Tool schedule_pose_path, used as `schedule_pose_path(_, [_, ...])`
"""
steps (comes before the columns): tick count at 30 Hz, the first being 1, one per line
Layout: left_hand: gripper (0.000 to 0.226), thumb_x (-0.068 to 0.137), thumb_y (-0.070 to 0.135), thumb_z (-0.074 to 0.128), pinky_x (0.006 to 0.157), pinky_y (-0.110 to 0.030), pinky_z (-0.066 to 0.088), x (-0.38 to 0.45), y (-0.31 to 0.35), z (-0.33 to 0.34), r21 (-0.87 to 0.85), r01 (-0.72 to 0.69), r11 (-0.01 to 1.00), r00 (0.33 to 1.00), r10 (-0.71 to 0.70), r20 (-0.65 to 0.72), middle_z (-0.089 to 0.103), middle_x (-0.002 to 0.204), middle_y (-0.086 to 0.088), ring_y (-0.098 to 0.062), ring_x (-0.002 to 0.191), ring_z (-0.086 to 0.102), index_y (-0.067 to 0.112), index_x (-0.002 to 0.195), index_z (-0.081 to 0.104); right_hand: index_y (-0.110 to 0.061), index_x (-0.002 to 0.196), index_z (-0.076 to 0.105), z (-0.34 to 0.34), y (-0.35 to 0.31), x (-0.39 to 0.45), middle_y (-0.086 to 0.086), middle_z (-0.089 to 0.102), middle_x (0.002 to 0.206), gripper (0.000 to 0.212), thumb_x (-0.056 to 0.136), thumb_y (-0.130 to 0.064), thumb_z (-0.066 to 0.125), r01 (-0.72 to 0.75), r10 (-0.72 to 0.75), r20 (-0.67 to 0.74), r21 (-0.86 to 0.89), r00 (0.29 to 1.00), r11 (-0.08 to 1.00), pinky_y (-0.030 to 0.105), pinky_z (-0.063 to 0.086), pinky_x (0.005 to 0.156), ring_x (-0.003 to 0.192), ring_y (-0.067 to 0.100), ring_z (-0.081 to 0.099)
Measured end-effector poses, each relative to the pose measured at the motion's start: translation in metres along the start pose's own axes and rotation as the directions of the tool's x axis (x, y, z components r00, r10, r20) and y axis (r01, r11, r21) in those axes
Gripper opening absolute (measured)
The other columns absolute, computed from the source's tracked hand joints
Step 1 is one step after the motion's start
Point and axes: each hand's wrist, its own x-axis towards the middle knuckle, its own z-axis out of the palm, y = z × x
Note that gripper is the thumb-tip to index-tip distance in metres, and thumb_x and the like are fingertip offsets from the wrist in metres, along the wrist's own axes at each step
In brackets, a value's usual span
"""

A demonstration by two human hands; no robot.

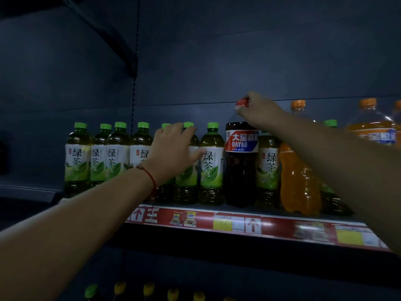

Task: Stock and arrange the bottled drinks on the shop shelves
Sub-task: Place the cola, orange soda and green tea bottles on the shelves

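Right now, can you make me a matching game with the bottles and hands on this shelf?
Things:
1. dark cola bottle
2. orange soda bottle
3. left hand
4. right hand

Details:
A. orange cap
B. on the green tea bottles
C. red cap
D. grips a bottle cap

Pairs: 1-C, 2-A, 3-B, 4-D

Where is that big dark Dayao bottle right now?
The Dayao bottle stands on the shelf, right of centre in the head view, between two green tea bottles, its red cap pinched by the right hand.
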Motion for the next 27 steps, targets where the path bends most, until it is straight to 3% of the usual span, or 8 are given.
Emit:
schedule_pose_path(5, [0.068, 0.090, 0.068, 0.046, 0.096, -0.035, 0.047, -0.021, 0.060, -0.021, -0.392, 0.053, 0.918, 0.996, -0.075, -0.042, 0.055, 0.135, 0.002, -0.015, 0.119, 0.052, 0.023, 0.142, 0.043, -0.015, 0.132, 0.049, -0.020, -0.010, -0.033, 0.005, 0.056, 0.117, 0.045, 0.096, -0.042, 0.053, 0.042, -0.039, -0.027, 0.109, 0.999, 0.993, 0.034, 0.042, 0.082, 0.101, 0.018, 0.051])
schedule_pose_path(8, [0.064, 0.087, 0.058, 0.063, 0.088, -0.021, 0.045, -0.030, 0.095, -0.027, -0.759, 0.158, 0.632, 0.986, -0.136, 0.092, 0.056, 0.129, 0.012, 0.001, 0.108, 0.054, 0.030, 0.139, 0.041, -0.016, 0.128, 0.049, -0.030, -0.015, -0.061, -0.002, 0.051, 0.106, 0.039, 0.097, -0.040, 0.053, 0.075, -0.067, -0.054, 0.148, 0.996, 0.986, 0.032, 0.042, 0.082, 0.098, 0.015, 0.050])
schedule_pose_path(10, [0.067, 0.080, 0.056, 0.073, 0.089, -0.023, 0.050, -0.032, 0.113, -0.028, -0.882, 0.196, 0.428, 0.979, -0.131, 0.154, 0.058, 0.123, 0.017, 0.006, 0.104, 0.057, 0.036, 0.135, 0.040, -0.018, 0.123, 0.049, -0.036, -0.016, -0.081, -0.001, 0.053, 0.107, 0.034, 0.097, -0.039, 0.054, 0.098, -0.082, -0.099, 0.168, 0.992, 0.981, 0.032, 0.043, 0.080, 0.098, 0.016, 0.053])
schedule_pose_path(12, [0.079, 0.072, 0.057, 0.079, 0.090, -0.027, 0.052, -0.034, 0.127, -0.027, -0.911, 0.201, 0.359, 0.977, -0.134, 0.163, 0.057, 0.121, 0.019, 0.003, 0.106, 0.058, 0.036, 0.135, 0.036, -0.020, 0.117, 0.048, -0.042, -0.015, -0.100, -0.001, 0.054, 0.108, 0.027, 0.097, -0.038, 0.054, 0.113, -0.085, -0.142, 0.206, 0.986, 0.972, 0.030, 0.042, 0.076, 0.096, 0.014, 0.054])
schedule_pose_path(16, [0.088, 0.070, 0.045, 0.085, 0.077, -0.011, 0.051, -0.042, 0.150, -0.043, -0.931, 0.126, 0.343, 0.987, -0.135, 0.084, 0.055, 0.115, 0.021, 0.009, 0.099, 0.058, 0.034, 0.138, 0.030, -0.028, 0.113, 0.049, -0.060, -0.005, -0.137, -0.014, 0.055, 0.097, 0.020, 0.097, -0.039, 0.053, 0.110, -0.015, -0.254, 0.364, 0.967, 0.925, 0.019, 0.040, 0.069, 0.085, 0.000, 0.053])
schedule_pose_path(20, [0.086, 0.070, 0.039, 0.087, 0.082, -0.020, 0.056, -0.059, 0.168, -0.067, -0.961, 0.084, 0.263, 0.988, -0.149, 0.046, 0.057, 0.118, 0.014, -0.001, 0.102, 0.062, 0.030, 0.138, 0.035, -0.027, 0.117, 0.056, -0.078, 0.006, -0.177, -0.019, 0.060, 0.103, 0.028, 0.094, -0.042, 0.057, 0.167, 0.003, -0.340, 0.469, 0.940, 0.867, 0.015, 0.047, 0.076, 0.093, -0.004, 0.058])
schedule_pose_path(23, [0.076, 0.072, 0.030, 0.087, 0.084, -0.027, 0.058, -0.083, 0.183, -0.080, -0.992, 0.077, 0.099, 0.977, -0.206, 0.056, 0.063, 0.118, 0.003, -0.010, 0.103, 0.066, 0.021, 0.134, 0.043, -0.028, 0.126, 0.052, -0.073, 0.020, -0.215, -0.018, 0.059, 0.111, 0.034, 0.094, -0.038, 0.057, 0.139, -0.006, -0.225, 0.579, 0.974, 0.803, 0.011, 0.052, 0.071, 0.096, -0.012, 0.059])
schedule_pose_path(27, [0.067, 0.074, 0.028, 0.083, 0.088, -0.033, 0.057, -0.128, 0.195, -0.084, -0.981, 0.136, -0.136, 0.951, -0.259, 0.168, 0.069, 0.116, -0.005, -0.019, 0.105, 0.069, 0.013, 0.131, 0.051, -0.036, 0.132, 0.045, -0.043, 0.051, -0.278, -0.022, 0.057, 0.109, 0.052, 0.083, -0.049, 0.057, -0.075, 0.021, 0.088, 0.672, 0.996, 0.737, 0.003, 0.049, 0.065, 0.089, -0.021, 0.058])
